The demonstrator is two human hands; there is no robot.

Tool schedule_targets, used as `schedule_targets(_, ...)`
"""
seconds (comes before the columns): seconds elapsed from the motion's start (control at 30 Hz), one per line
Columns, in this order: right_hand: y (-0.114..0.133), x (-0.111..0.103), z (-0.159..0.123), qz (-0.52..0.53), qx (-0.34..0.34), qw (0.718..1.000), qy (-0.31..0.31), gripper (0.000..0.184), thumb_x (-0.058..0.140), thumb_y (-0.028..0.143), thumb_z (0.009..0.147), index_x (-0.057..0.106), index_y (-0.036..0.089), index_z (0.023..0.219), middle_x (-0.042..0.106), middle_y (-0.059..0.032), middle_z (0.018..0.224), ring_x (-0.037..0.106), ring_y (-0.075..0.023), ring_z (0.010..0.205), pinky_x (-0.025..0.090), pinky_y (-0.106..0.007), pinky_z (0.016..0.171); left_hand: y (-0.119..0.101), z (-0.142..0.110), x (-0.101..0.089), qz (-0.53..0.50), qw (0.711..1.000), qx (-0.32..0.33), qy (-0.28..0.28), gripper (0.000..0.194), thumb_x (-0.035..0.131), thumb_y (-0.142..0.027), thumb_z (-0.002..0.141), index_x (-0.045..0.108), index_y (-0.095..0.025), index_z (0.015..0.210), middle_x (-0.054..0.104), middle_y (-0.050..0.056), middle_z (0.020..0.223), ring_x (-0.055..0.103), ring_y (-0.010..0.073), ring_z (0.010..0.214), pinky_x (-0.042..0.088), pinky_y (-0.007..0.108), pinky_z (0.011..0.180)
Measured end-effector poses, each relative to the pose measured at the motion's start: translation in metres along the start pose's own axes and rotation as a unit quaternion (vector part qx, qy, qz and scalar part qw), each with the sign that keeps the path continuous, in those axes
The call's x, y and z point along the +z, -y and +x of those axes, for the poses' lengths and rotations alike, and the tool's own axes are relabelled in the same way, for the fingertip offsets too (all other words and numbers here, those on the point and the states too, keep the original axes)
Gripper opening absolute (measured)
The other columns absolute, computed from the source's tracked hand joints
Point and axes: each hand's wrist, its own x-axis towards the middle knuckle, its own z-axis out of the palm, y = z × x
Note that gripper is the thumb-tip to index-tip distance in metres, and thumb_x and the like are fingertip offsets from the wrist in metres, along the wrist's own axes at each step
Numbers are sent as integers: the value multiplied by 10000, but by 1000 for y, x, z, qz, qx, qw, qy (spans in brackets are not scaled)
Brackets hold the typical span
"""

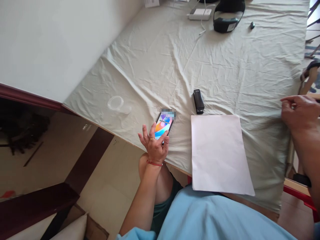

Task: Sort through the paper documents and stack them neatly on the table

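Observation:
My left hand (154, 144) rests over the near end of a smartphone (164, 122) with a lit, colourful screen, near the table's front edge. Its fingers are spread and a finger touches the screen. A ring and a red thread bracelet show on that hand. My right hand (300, 111) hovers at the table's right edge, its fingers curled in, and I cannot make out anything in them. A white sheet of paper (218, 153) lies between my hands, overhanging the front edge. Just beyond it lies a black stapler (198, 101).
A wrinkled pale cloth (225, 60) covers the table. A clear plastic lid (117, 103) lies left of the phone. At the far end are a white power bank with cable (200, 14), a black headset (228, 16) and a small black object (252, 25). Chairs stand at the right.

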Motion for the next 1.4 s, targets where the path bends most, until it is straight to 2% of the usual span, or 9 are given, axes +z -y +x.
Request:
schedule_targets(0.1,0,-1,-1,-4,1,1000,-6,321,586,322,914,833,168,1048,744,-156,890,738,-360,993,568,-469,911,1,-2,4,24,998,-63,-17,520,380,-497,1248,850,-275,1235,473,95,1680,177,374,1681,1,561,1379)
schedule_targets(0.27,1,-2,0,-11,1,1000,-5,341,590,335,900,844,156,1041,740,-156,874,744,-362,1011,572,-462,925,5,-6,10,52,979,-172,-93,657,317,-525,1235,689,-19,1430,565,260,1533,340,443,1604,214,605,1343)
schedule_targets(0.43,4,-4,0,-14,0,1000,12,329,596,325,901,841,168,1053,727,-144,864,730,-358,991,565,-459,894,4,-4,11,30,980,-195,-17,667,371,-544,1192,525,-34,1593,617,226,1486,364,397,1598,119,622,1371)
schedule_targets(0.6,8,-4,-1,-17,9,999,28,323,595,342,904,837,183,1048,733,-139,886,715,-338,968,555,-437,869,0,0,10,70,980,-175,59,879,509,-669,1053,435,-22,1644,546,286,1536,344,433,1596,123,701,1362)
schedule_targets(0.73,10,-4,-2,-10,6,1000,29,336,581,352,889,837,177,1016,734,-148,877,716,-337,968,553,-428,861,0,-2,10,75,986,-137,52,887,604,-617,994,424,-45,1648,551,291,1505,391,446,1557,140,686,1367)
schedule_targets(0.83,9,-5,-2,4,-3,1000,21,309,589,348,874,834,187,969,740,-146,858,724,-347,967,554,-434,859,1,-3,10,59,989,-131,44,866,619,-591,997,428,-41,1638,574,284,1462,431,435,1523,141,665,1373)
schedule_targets(0.97,8,-5,-3,7,-2,1000,12,285,606,338,876,834,191,960,747,-138,852,733,-348,966,552,-432,845,1,-1,7,57,992,-112,17,757,541,-603,1080,524,-35,1581,569,278,1465,338,435,1592,122,639,1377)
schedule_targets(1.13,8,-5,-3,-4,-1,1000,25,342,594,353,888,853,176,1026,783,-156,919,748,-350,1010,556,-429,872,1,-1,3,50,993,-89,-67,481,541,-473,1165,753,-76,1334,583,251,1399,378,429,1562,283,584,1337)
schedule_targets(1.4,10,-6,-2,-2,5,1000,27,361,584,372,882,854,173,1014,756,-154,883,731,-355,975,551,-435,850,0,-1,5,69,990,-117,-44,429,522,-454,1146,834,-176,1243,529,239,1535,294,432,1622,245,671,1341)
